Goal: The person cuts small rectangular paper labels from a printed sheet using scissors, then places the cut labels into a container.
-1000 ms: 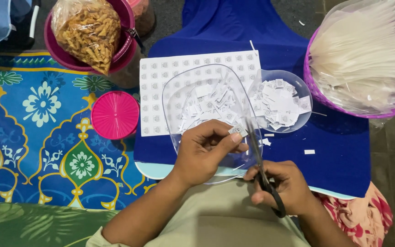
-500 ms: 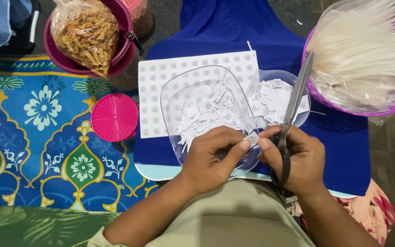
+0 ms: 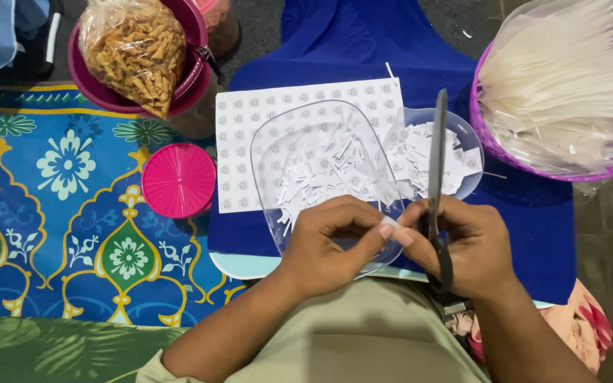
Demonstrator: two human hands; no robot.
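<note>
**Hands mid-snip: two dishes of cut slips, most of the sheet uncut**

Left hand (image 3: 328, 245) is curled, thumb and fingertips pinched on a small white slip (image 3: 389, 225) at its 3 o'clock; what else it holds, if anything, can't tell. Right hand (image 3: 473, 248) is closed through the handles of the scissors (image 3: 437, 167), blades together and pointing to 12 o'clock, tip over the round dish. Both hands meet just above the lap, over the near edge of the clear tray (image 3: 271, 152).

Done so far, judging by how things lie:
- Tray holds a loose heap of cut slips (image 3: 321, 174), approx. the middle of it.
- Round dish (image 3: 473, 142), at 3 o'clock of the tray & touching it, holds a second heap.

Left, as far as visible:
- Printed sheet (image 3: 239, 149) lies under the tray w/ rows of small marks uncut along its 12 and 9 o'clock edges (the part under the tray is hard to read through the plastic).
- So I'd judge the work partway, w/ plenty of sheet to go.

Around: pink lid (image 3: 179, 179) at 9 o'clock of the sheet, on the patterned mat (image 3: 58, 213); bag of snacks (image 3: 136, 50) in a bowl at 11 o'clock; basket (image 3: 487, 138) of clear bags (image 3: 569, 78) at 2 o'clock. All on the blue cloth (image 3: 526, 227).
</note>
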